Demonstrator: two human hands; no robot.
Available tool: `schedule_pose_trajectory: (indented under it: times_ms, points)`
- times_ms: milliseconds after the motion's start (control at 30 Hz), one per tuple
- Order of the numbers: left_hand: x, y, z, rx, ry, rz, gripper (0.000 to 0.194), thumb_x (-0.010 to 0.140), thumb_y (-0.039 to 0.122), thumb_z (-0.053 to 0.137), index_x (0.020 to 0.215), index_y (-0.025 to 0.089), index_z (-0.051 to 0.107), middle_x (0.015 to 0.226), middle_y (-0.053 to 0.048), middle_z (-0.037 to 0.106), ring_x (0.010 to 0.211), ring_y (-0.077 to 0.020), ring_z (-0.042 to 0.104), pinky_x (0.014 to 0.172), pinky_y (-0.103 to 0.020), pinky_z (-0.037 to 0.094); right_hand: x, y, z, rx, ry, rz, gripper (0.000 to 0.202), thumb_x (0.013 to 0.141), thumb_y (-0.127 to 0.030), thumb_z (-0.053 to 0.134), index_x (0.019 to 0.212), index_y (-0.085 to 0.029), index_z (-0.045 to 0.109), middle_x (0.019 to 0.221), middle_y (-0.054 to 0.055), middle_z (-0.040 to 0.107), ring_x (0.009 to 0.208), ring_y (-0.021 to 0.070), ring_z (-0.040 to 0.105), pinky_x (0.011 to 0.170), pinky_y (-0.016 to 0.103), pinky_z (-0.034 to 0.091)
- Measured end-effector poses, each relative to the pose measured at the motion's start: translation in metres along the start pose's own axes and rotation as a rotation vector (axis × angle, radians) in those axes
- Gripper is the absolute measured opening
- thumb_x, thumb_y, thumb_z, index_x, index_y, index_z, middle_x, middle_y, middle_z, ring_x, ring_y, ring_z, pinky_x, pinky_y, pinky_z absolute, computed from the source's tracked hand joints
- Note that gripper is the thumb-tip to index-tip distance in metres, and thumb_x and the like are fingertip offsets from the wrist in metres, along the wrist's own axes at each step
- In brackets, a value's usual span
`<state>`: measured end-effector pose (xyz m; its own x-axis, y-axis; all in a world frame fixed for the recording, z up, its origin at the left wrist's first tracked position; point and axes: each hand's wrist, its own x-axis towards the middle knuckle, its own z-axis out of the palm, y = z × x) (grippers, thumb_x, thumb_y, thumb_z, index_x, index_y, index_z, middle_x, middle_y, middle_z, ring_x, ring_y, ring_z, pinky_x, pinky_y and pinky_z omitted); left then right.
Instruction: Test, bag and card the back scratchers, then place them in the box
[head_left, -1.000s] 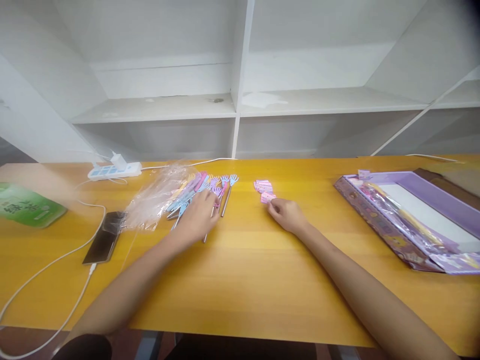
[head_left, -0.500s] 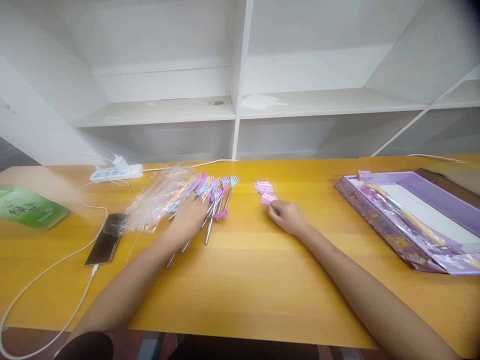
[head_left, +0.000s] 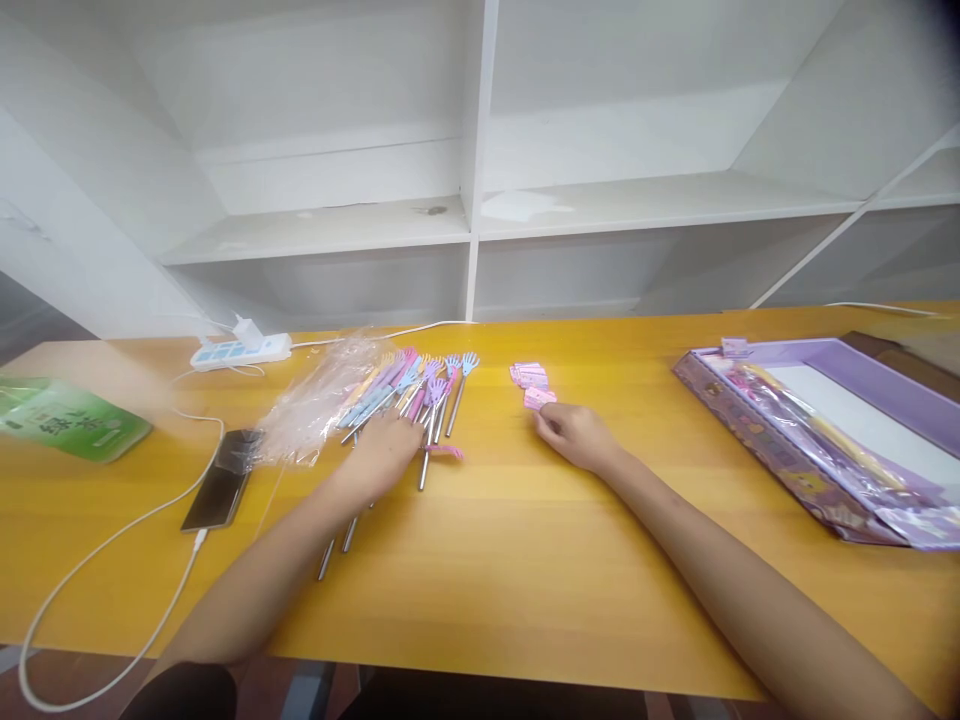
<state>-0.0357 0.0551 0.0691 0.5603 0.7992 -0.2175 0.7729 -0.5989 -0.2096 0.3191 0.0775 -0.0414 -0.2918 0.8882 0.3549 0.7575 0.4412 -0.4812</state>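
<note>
My left hand [head_left: 386, 450] is closed over a pile of back scratchers [head_left: 433, 392] with small hand-shaped heads in blue, purple, pink and yellow. Their thin metal rods stick out beneath the hand and wrist toward me. Which of them the fingers grip is hidden. A pink strip [head_left: 446, 452] lies across a rod beside this hand. My right hand [head_left: 574, 432] rests on the table with curled fingers, its fingertips at the edge of a small pink card [head_left: 538, 398]. More pink cards [head_left: 529, 374] lie fanned out just behind it.
Clear plastic wrapping [head_left: 315, 400] lies left of the pile, partly over a phone [head_left: 217, 485] on a white cable. A power strip [head_left: 240, 350] and green package [head_left: 75, 420] are farther left. At right stands an open purple box [head_left: 757, 440]; white shelves [head_left: 615, 210] rise behind.
My left hand has drawn back toward me, and some scratchers have slid with it, their rods reaching nearer the front edge. My right hand stays by the cards. The view has shifted slightly.
</note>
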Motion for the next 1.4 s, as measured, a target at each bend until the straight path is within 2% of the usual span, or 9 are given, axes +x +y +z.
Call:
schedule_pose_trajectory:
  times_ms: [133, 300, 433, 533, 600, 733, 967, 1133, 1400]
  points:
    - [0.003, 0.002, -0.006, -0.016, 0.131, 0.071, 0.020, 0.098, 0.006, 0.054, 0.099, 0.016, 0.072, 0.090, -0.011, 0.072, 0.095, -0.0276, 0.065, 0.084, -0.036, 0.049, 0.000, -0.002, -0.001, 0.086, 0.004, 0.009, 0.042, 0.099, -0.041, 0.053, 0.065, -0.023, 0.037, 0.060, -0.001, 0.047, 0.056, 0.0146, 0.036, 0.061, 0.031, 0.025]
    - [0.011, 0.020, 0.005, 0.010, 0.504, 0.201, 0.036, 0.099, 0.005, 0.053, 0.128, 0.023, 0.066, 0.103, -0.009, 0.067, 0.096, -0.0247, 0.058, 0.079, -0.035, 0.044, -0.003, -0.015, -0.001, 0.279, -0.015, 0.034, 0.053, 0.110, -0.057, 0.032, 0.074, -0.023, 0.051, 0.066, 0.002, 0.053, 0.059, 0.0169, 0.046, 0.061, 0.031, 0.036]
    - [0.015, 0.042, 0.022, 0.051, 0.658, 0.303, 0.030, 0.107, 0.014, 0.048, 0.129, 0.024, 0.065, 0.099, -0.006, 0.065, 0.091, -0.0223, 0.057, 0.078, -0.035, 0.041, -0.012, -0.046, -0.007, 0.811, -0.355, 0.086, 0.066, 0.107, -0.072, 0.021, 0.109, -0.020, 0.062, 0.088, 0.007, 0.068, 0.069, 0.0180, 0.060, 0.063, 0.030, 0.047]
    - [0.013, 0.056, 0.030, 0.061, 0.632, 0.389, 0.026, 0.109, 0.017, 0.045, 0.124, 0.021, 0.065, 0.094, -0.005, 0.064, 0.084, -0.0205, 0.056, 0.070, -0.033, 0.039, -0.021, -0.076, -0.013, 0.985, -0.689, 0.109, 0.052, 0.103, -0.067, 0.053, 0.121, -0.019, 0.063, 0.108, 0.010, 0.071, 0.087, 0.0193, 0.064, 0.079, 0.033, 0.052]
    - [0.010, 0.061, 0.029, 0.052, 0.609, 0.429, 0.024, 0.109, 0.017, 0.044, 0.120, 0.019, 0.065, 0.093, -0.005, 0.064, 0.082, -0.0202, 0.056, 0.068, -0.033, 0.038, -0.025, -0.091, -0.014, 0.931, -0.749, 0.111, 0.044, 0.103, -0.061, 0.058, 0.115, -0.019, 0.065, 0.101, 0.007, 0.069, 0.083, 0.0172, 0.061, 0.080, 0.032, 0.050]
    - [0.006, 0.053, 0.012, -0.021, 0.608, 0.372, 0.020, 0.110, 0.026, 0.045, 0.112, 0.019, 0.064, 0.097, -0.007, 0.065, 0.088, -0.0220, 0.058, 0.076, -0.034, 0.044, -0.026, -0.092, -0.010, 0.838, -0.638, 0.132, 0.048, 0.105, -0.065, 0.052, 0.097, -0.019, 0.064, 0.082, 0.000, 0.055, 0.070, 0.0129, 0.047, 0.065, 0.027, 0.041]
    - [0.009, -0.003, -0.010, -0.096, 0.394, -0.214, 0.023, 0.103, 0.018, 0.044, 0.103, 0.013, 0.066, 0.107, -0.017, 0.068, 0.105, -0.0311, 0.063, 0.096, -0.044, 0.049, -0.014, -0.040, -0.010, 0.995, -0.347, 0.375, 0.054, 0.095, -0.073, 0.061, 0.080, -0.021, 0.056, 0.058, -0.009, 0.029, 0.051, 0.0093, 0.022, 0.048, 0.025, 0.016]
    - [0.015, -0.015, 0.004, -0.153, 0.059, -0.269, 0.028, 0.106, 0.029, 0.045, 0.105, 0.015, 0.069, 0.110, -0.016, 0.074, 0.103, -0.0281, 0.071, 0.089, -0.037, 0.054, -0.007, -0.026, -0.007, 1.076, -0.187, 0.408, 0.054, 0.094, -0.073, 0.062, 0.077, -0.023, 0.052, 0.058, -0.011, 0.019, 0.050, 0.0093, 0.014, 0.047, 0.025, 0.014]
    - [0.024, -0.002, 0.003, -0.157, -0.050, -0.369, 0.031, 0.103, 0.022, 0.044, 0.118, 0.008, 0.066, 0.104, -0.023, 0.077, 0.094, -0.0303, 0.077, 0.082, -0.037, 0.058, -0.009, -0.028, -0.005, 1.070, -0.205, 0.431, 0.052, 0.094, -0.068, 0.067, 0.076, -0.021, 0.055, 0.057, -0.009, 0.025, 0.049, 0.0080, 0.020, 0.047, 0.025, 0.016]
